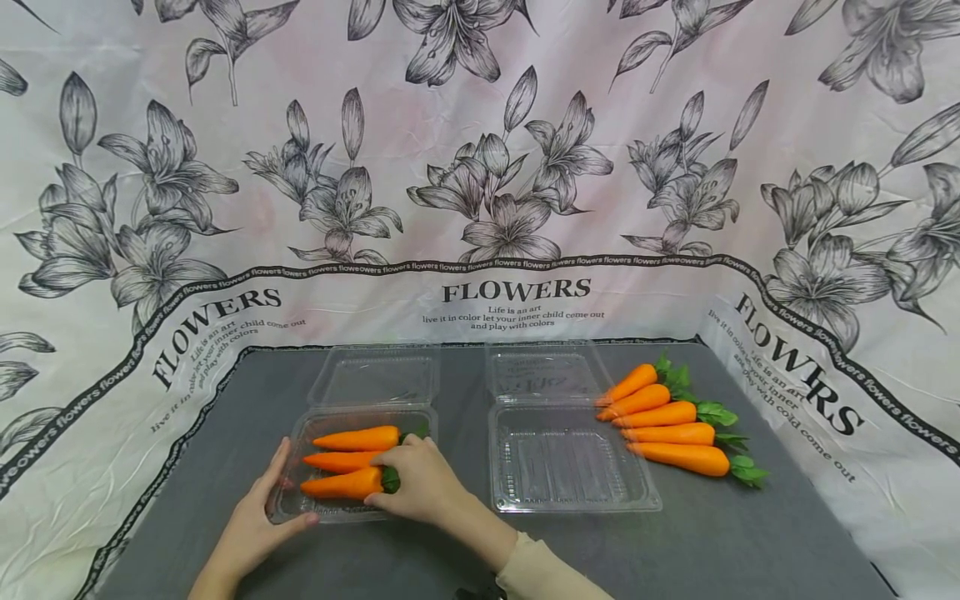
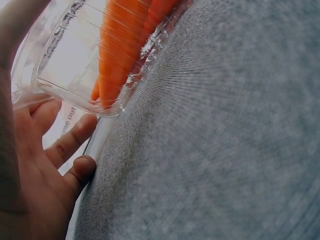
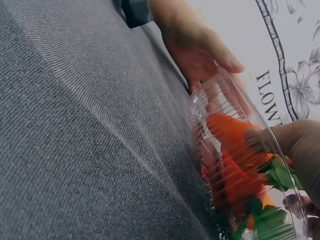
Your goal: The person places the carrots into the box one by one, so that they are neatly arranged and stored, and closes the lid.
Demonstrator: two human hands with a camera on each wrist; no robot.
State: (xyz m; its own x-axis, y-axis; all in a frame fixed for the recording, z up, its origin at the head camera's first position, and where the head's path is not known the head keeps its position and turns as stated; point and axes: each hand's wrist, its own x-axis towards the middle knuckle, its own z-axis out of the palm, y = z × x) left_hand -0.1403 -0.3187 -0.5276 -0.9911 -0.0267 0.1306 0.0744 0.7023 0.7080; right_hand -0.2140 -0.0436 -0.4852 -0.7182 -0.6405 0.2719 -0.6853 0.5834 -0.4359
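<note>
Head view: front carrot [image 1: 343, 485], leafy end [image 1: 391, 479] pinched by right hand [image 1: 423, 482].

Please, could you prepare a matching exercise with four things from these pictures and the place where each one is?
Things
1. left hand
2. right hand
3. three carrots
4. five carrots

Places
A. mostly to the right of the right container
B. at the left side of the left container
C. inside the left container
D. at the leafy end of one carrot

Pairs: 1-B; 2-D; 3-C; 4-A
</note>
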